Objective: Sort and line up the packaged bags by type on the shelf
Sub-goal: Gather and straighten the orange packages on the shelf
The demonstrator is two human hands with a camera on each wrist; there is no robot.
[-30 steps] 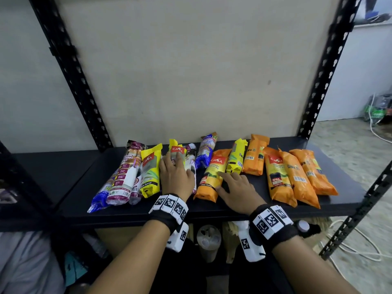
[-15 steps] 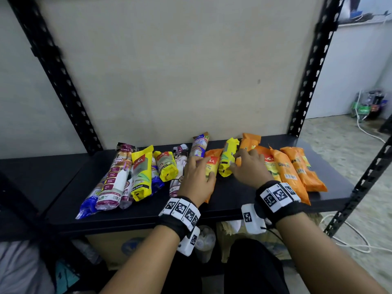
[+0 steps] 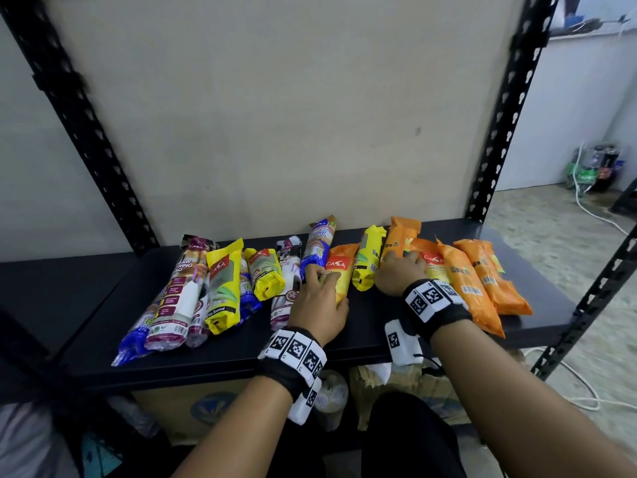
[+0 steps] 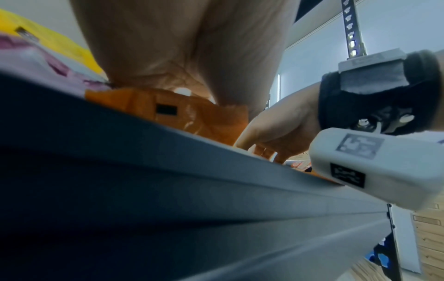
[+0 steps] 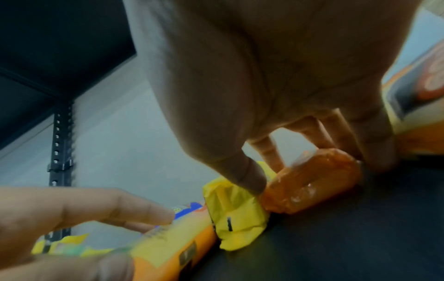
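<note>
Several packaged bag rolls lie on the black shelf (image 3: 372,326). Purple-white packs (image 3: 182,298), yellow packs (image 3: 224,288) and a blue pack (image 3: 319,243) are on the left, and orange packs (image 3: 465,281) are on the right. My left hand (image 3: 327,288) grips an orange-yellow CASA pack (image 3: 339,265), with the thumb on its right side; the same pack (image 5: 173,245) shows pinched in the right wrist view. My right hand (image 3: 400,262) grips an orange pack (image 3: 401,236), also seen as the orange pack (image 5: 312,180), thumb against the neighbouring yellow pack (image 5: 235,214).
Black perforated uprights (image 3: 496,132) frame the shelf against a beige back board. A cardboard box (image 3: 193,412) and other items sit under the shelf. White cables (image 3: 586,208) run over the floor on the right. The shelf's front lip (image 4: 168,171) is under my left wrist.
The left hand moved right from the purple-white pack onto the orange-yellow CASA pack. The right hand moved from the shelf front back onto the orange pack behind it.
</note>
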